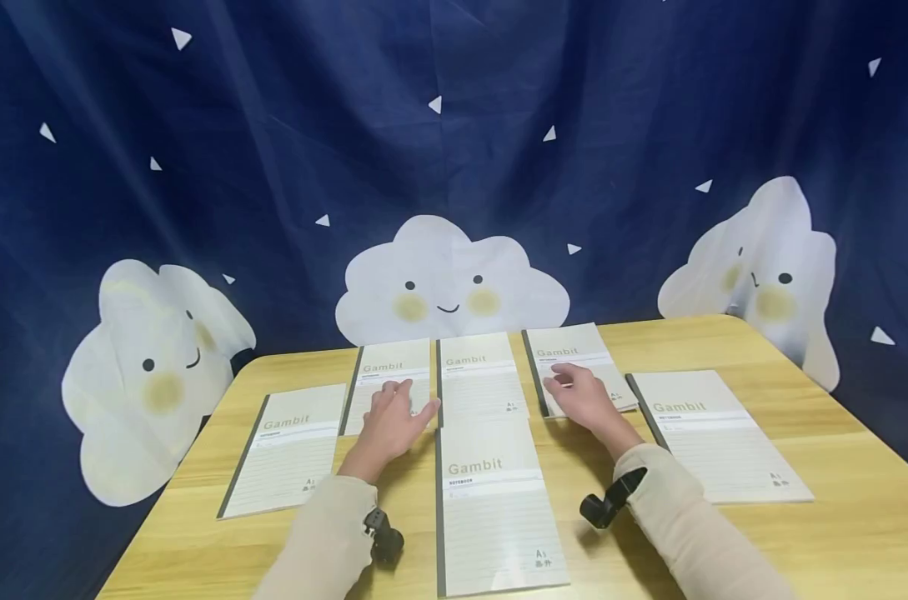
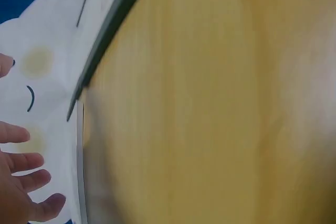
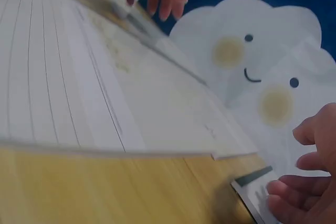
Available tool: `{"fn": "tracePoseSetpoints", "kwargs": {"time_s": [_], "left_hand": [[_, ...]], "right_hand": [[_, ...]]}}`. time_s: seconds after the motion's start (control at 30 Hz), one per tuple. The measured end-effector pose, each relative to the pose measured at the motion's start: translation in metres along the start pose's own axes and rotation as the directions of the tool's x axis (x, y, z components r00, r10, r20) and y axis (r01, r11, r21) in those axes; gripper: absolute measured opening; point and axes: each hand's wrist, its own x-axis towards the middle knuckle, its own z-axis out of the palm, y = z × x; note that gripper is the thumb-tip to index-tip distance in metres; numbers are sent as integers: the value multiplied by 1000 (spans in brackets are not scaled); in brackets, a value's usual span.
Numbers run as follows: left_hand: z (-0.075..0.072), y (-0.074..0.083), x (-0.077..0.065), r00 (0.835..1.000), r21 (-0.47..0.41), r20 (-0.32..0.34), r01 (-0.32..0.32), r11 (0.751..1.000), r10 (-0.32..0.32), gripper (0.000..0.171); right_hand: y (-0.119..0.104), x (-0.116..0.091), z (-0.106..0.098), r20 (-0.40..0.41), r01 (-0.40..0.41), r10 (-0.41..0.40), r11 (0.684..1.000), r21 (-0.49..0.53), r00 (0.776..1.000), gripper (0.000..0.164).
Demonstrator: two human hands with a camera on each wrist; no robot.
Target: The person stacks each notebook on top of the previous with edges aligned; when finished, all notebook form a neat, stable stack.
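Over the back-left notebook point(image 1: 395, 353) my left hand point(image 1: 393, 419) hovers, fingers spread and thumb out to the right, holding nothing. My right hand point(image 1: 587, 402) is above the lower part of the back-right notebook point(image 1: 569, 340), its fingers loosely bent with nothing between them. Between the hands lies the back-middle notebook point(image 1: 484, 387), and a front-middle notebook point(image 1: 499, 521) meets its lower edge. In the right wrist view the right-hand fingers point(image 3: 299, 190) appear near a notebook corner point(image 3: 254, 179). Whether either hand touches paper is hard to tell.
One notebook point(image 1: 288, 450) lies at the left and another point(image 1: 719, 442) at the right of the wooden table point(image 1: 836, 533). All covers read Gambit and have dark spines on the left. A blue curtain point(image 1: 454, 158) with cloud faces hangs behind the table's far edge.
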Motion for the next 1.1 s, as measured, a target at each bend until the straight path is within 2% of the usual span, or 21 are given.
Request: {"fn": "tracePoseSetpoints", "kwargs": {"time_s": [0.2,0.4,0.5,0.7,0.9,1.0,1.1], "left_hand": [[6,9,-10,1000,-146,-30,0,989,-4,64],[7,15,-19,999,-220,-36,8,975,-17,56],[8,15,-22,999,-266,-29,19,964,-28,55],[10,13,-26,999,-380,22,37,924,-31,52],[11,10,-29,998,-413,56,57,909,-37,51],[13,11,-29,996,-446,73,74,892,-45,50],[17,13,-30,995,-481,88,88,872,-51,50]], "right_hand": [[-3,-10,5,34,-57,54,993,101,998,50],[-1,-19,11,72,-104,89,962,254,993,49],[-1,-21,13,85,-118,97,950,289,992,49],[-2,-26,17,87,-116,93,945,306,992,48],[-5,-34,25,84,-105,86,958,265,993,45],[-7,-37,27,80,-107,89,962,252,993,44],[-9,-41,27,94,-123,101,952,279,990,45]]}}
